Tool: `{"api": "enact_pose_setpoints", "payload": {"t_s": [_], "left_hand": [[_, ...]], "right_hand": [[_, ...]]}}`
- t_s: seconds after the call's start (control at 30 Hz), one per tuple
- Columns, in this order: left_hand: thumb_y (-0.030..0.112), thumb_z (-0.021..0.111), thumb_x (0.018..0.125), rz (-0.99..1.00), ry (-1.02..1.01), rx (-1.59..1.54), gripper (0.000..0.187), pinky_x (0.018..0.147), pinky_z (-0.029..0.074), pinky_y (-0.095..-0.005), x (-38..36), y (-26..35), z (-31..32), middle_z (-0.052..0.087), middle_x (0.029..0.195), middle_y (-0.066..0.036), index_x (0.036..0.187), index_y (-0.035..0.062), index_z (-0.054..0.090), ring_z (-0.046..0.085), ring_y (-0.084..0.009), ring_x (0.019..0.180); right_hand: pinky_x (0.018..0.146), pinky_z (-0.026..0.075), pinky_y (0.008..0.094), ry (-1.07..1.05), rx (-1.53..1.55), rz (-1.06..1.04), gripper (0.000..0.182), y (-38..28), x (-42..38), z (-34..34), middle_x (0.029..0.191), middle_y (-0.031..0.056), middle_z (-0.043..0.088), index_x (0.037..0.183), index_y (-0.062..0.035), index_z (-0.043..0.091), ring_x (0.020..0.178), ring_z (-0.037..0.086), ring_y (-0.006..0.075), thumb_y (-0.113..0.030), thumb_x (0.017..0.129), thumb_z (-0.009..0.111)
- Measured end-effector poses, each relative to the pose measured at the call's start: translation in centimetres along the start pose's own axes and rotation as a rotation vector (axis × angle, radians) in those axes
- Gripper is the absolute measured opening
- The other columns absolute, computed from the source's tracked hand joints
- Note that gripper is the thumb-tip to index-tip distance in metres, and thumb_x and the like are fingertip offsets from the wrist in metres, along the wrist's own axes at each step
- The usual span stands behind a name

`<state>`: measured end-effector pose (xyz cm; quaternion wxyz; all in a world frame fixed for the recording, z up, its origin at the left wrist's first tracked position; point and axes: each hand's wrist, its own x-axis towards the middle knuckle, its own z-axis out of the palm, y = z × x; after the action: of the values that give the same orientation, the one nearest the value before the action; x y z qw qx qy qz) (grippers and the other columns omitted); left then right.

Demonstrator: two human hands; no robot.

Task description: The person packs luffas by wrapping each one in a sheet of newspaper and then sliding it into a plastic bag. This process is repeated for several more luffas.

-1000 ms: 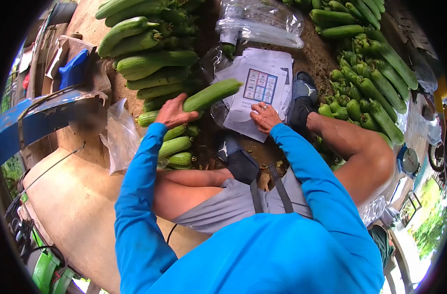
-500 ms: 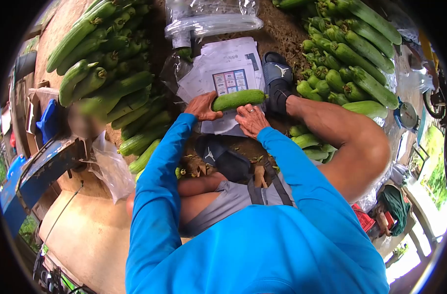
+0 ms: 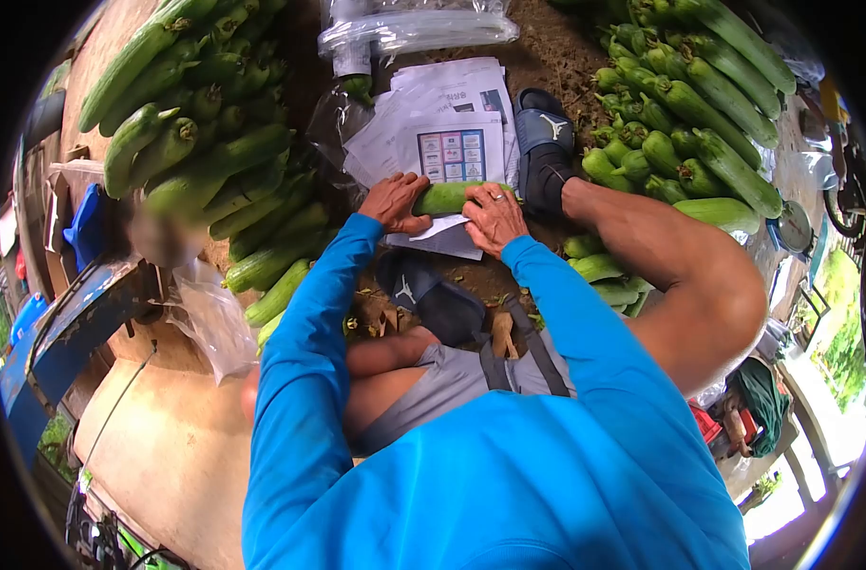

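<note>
A long green gourd point(image 3: 442, 199), shaped like a cucumber, lies crosswise on a stack of printed paper sheets point(image 3: 452, 104). My left hand point(image 3: 396, 202) is closed around its left end, thumb on the near side. Over its right part lies my right hand point(image 3: 493, 218), with bent fingers pressed on top and a ring on one finger. The hands cover both ends of the gourd. The top sheet, printed with a coloured grid, reaches under the gourd, and its near edge shows between my hands.
Piles of similar gourds lie on the left point(image 3: 214, 142) and on the right point(image 3: 680, 142). Clear plastic bags point(image 3: 418, 30) lie beyond the papers. My sandalled feet point(image 3: 547, 142) flank the sheets. A dial scale point(image 3: 792, 228) stands at the right, a blue metal frame point(image 3: 67, 318) at the left.
My right hand has moved from the gourd's near edge up over its right part. My left hand stays at the left end. The view has shifted slightly.
</note>
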<state>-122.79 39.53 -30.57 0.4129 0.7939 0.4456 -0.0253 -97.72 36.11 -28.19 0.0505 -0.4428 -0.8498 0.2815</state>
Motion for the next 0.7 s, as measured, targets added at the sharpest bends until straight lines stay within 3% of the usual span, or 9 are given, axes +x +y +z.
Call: {"api": "enact_pose_setpoints", "payload": {"t_s": [0.2, 0.3, 0.37, 0.43, 0.5, 0.63, 0.7], "left_hand": [[0.042, 0.065, 0.070, 0.088, 0.075, 0.087, 0.064, 0.090, 0.043, -0.0455, -0.7, -0.3, -1.6, 0.058, 0.107, -0.018, 0.120, 0.0033, 0.053, 0.053, -0.0385, 0.100], [0.036, 0.066, 0.072, -0.070, 0.251, 0.022, 0.061, 0.091, 0.043, -0.0441, -0.8, 0.5, -2.6, 0.057, 0.110, -0.015, 0.122, 0.0046, 0.053, 0.052, -0.0362, 0.102], [0.027, 0.068, 0.072, 0.074, 0.464, 0.167, 0.058, 0.093, 0.043, -0.0425, -1.4, 2.1, -2.2, 0.055, 0.114, -0.013, 0.124, 0.0057, 0.053, 0.051, -0.0342, 0.106], [0.017, 0.071, 0.067, 0.154, 0.439, 0.204, 0.064, 0.099, 0.041, -0.0433, -1.5, 4.9, -1.9, 0.053, 0.121, -0.015, 0.126, 0.0054, 0.051, 0.049, -0.0332, 0.115], [0.015, 0.072, 0.064, 0.093, 0.477, 0.191, 0.070, 0.104, 0.036, -0.0464, -0.6, 5.9, 0.5, 0.050, 0.126, -0.016, 0.129, 0.0035, 0.047, 0.047, -0.0345, 0.119], [0.020, 0.073, 0.062, -0.031, 0.495, 0.394, 0.079, 0.107, 0.032, -0.0503, 1.2, 5.1, 2.6, 0.048, 0.130, -0.017, 0.132, 0.0014, 0.043, 0.045, -0.0361, 0.122], [0.025, 0.076, 0.057, -0.103, 0.500, 0.382, 0.085, 0.104, 0.033, -0.0519, 2.6, 4.8, 2.4, 0.049, 0.126, -0.016, 0.131, 0.0005, 0.041, 0.046, -0.0359, 0.118]], "right_hand": [[0.096, 0.039, 0.0436, 0.022, 0.044, 0.065, 0.020, 0.9, 1.5, -0.1, 0.120, 0.0041, 0.056, 0.096, -0.0106, 0.063, 0.115, 0.048, 0.0264, -0.021, 0.079, 0.067], [0.095, 0.039, 0.0436, 0.088, 0.037, 0.131, 0.021, 1.8, 3.2, 0.5, 0.116, 0.0058, 0.058, 0.098, -0.0101, 0.063, 0.112, 0.050, 0.0275, -0.024, 0.082, 0.065], [0.093, 0.040, 0.0448, 0.069, 0.047, 0.134, 0.025, 2.8, 4.7, 0.2, 0.113, 0.0084, 0.060, 0.101, -0.0092, 0.062, 0.109, 0.053, 0.0293, -0.027, 0.083, 0.065], [0.091, 0.042, 0.0470, 0.006, 0.138, 0.156, 0.029, 3.9, 6.1, -0.1, 0.110, 0.0104, 0.062, 0.103, -0.0084, 0.061, 0.105, 0.056, 0.0320, -0.030, 0.083, 0.065], [0.089, 0.043, 0.0483, 0.016, 0.143, 0.120, 0.032, 5.1, 7.3, 0.6, 0.107, 0.0117, 0.063, 0.105, -0.0080, 0.060, 0.101, 0.058, 0.0342, -0.032, 0.084, 0.065], [0.092, 0.043, 0.0466, -0.150, 0.265, 0.317, 0.034, 5.8, 9.4, -0.4, 0.106, 0.0150, 0.060, 0.107, -0.0086, 0.059, 0.102, 0.057, 0.0343, -0.032, 0.084, 0.065], [0.092, 0.043, 0.0450, 0.158, -0.132, 0.150, 0.034, 5.3, 9.4, -1.3, 0.110, 0.0147, 0.057, 0.108, -0.0082, 0.060, 0.106, 0.054, 0.0332, -0.032, 0.084, 0.064]]}}
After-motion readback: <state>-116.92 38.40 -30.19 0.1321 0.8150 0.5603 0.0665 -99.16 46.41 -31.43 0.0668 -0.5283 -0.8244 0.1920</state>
